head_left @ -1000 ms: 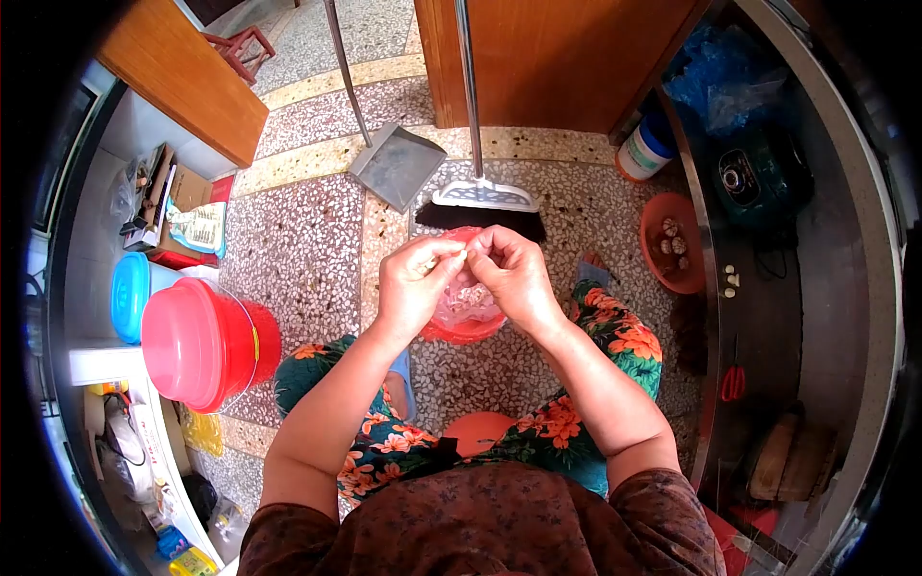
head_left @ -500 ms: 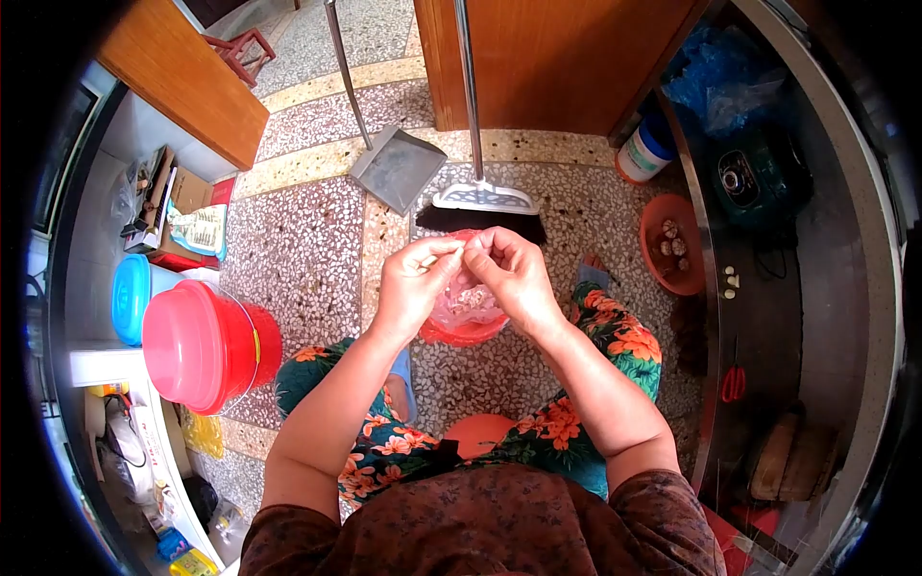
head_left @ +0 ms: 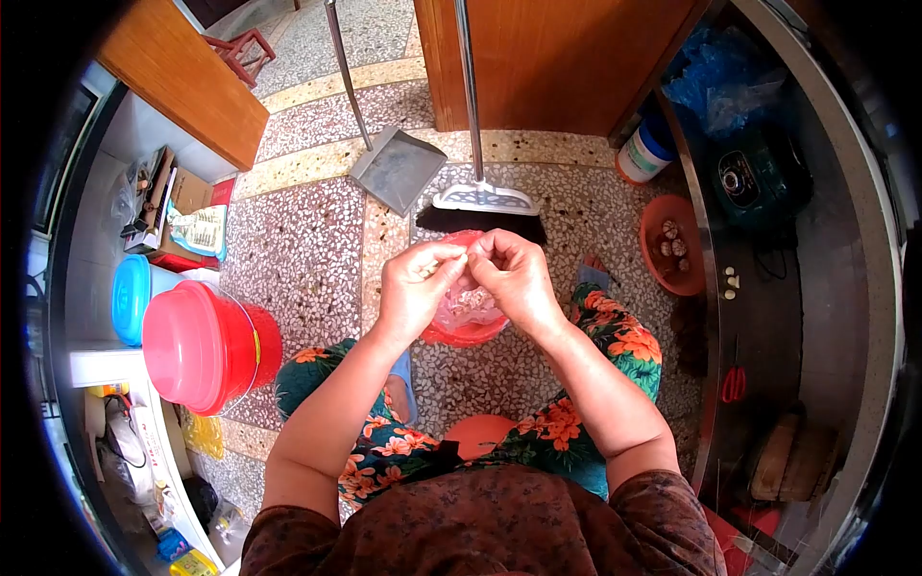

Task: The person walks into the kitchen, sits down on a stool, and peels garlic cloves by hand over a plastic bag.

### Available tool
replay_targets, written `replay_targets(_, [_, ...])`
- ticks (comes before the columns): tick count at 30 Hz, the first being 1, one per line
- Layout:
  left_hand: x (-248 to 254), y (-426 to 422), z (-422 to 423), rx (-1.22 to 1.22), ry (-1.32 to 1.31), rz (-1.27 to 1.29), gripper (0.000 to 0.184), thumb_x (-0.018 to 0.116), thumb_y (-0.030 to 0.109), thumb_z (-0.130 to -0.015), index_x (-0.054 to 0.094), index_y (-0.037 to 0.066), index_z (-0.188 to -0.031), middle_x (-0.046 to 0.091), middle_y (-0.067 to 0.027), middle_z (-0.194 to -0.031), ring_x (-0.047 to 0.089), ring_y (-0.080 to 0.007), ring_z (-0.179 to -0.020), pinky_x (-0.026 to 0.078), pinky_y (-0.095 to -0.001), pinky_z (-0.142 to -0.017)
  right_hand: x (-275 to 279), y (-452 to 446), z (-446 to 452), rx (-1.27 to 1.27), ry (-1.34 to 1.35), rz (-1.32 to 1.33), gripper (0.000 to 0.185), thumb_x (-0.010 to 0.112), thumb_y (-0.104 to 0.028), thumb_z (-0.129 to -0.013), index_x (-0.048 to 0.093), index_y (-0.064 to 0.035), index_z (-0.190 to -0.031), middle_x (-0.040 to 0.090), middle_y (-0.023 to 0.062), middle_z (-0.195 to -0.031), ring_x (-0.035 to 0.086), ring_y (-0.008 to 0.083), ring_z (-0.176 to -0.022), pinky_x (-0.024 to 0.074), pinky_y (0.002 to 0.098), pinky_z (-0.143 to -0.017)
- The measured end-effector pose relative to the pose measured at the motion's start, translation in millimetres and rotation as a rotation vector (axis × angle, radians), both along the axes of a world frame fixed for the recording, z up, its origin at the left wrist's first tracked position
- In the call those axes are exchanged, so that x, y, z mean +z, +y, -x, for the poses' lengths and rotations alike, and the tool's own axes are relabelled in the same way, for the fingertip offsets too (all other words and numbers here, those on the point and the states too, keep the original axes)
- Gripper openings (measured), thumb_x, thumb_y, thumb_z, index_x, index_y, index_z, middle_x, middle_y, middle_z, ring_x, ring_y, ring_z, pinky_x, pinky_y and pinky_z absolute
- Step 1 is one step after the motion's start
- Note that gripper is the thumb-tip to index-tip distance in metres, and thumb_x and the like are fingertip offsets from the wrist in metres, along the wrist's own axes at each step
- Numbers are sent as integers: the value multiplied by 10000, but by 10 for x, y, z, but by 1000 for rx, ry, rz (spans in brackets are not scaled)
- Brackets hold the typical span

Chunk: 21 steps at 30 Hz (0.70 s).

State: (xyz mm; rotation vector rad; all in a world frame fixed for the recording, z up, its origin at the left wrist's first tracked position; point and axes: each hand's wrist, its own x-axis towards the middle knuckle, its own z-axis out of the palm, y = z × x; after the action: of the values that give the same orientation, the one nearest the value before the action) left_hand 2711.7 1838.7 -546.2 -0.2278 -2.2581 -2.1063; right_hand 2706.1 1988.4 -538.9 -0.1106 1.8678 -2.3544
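My left hand is closed, with a small pale garlic clove showing among its fingers. Its thumb and forefinger meet the fingertips of my right hand, which is closed in a pinch. Both seem to grip a pale clove at the point where they meet, partly covered by the fingers. Below them a red bin lined with a clear bag stands on the floor, with pale peelings inside. To the right, whole garlic bulbs lie in an orange bowl, and several peeled cloves rest on the dark shelf.
A broom and a grey dustpan stand beyond the bin. At left are a lidded red bucket and a blue-lidded tub. Red-handled scissors lie on the right shelf, near a dark green appliance.
The fingers of my left hand have shifted, and a pale clove now shows more plainly among them. My right fingertips have moved slightly. Everything else stays in place.
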Motion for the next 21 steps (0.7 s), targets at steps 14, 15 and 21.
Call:
replay_targets(14, [60, 6, -1, -12, -176, -179, 123, 607, 28, -877, 638, -28, -982, 651, -48, -875, 597, -74, -757, 495, -203, -674, 80, -13, -13, 36, -34, 36, 91, 574, -60, -895, 562, 10, -838, 597, 17, -735, 588, 79, -666, 480, 221, -615])
replay_targets(15, [59, 12, -3, -13, -157, -173, 123, 608, 27, -876, 638, -27, -982, 650, -50, -887, 595, -74, -759, 493, -202, -676, 56, -14, -12, 24, 8, -14, 91, 568, -58, -897, 560, 9, -836, 600, 21, -736, 587, 79, -667, 480, 222, -613])
replay_targets(21, [52, 10, -12, -11, -149, -155, 116, 610, 26, -874, 637, -21, -977, 647, -53, -901, 588, -72, -747, 487, -202, -661, 28, -23, -7, 24, 18, -8, 97, 555, -56, -900, 550, 9, -828, 604, 35, -735, 588, 86, -674, 477, 224, -608])
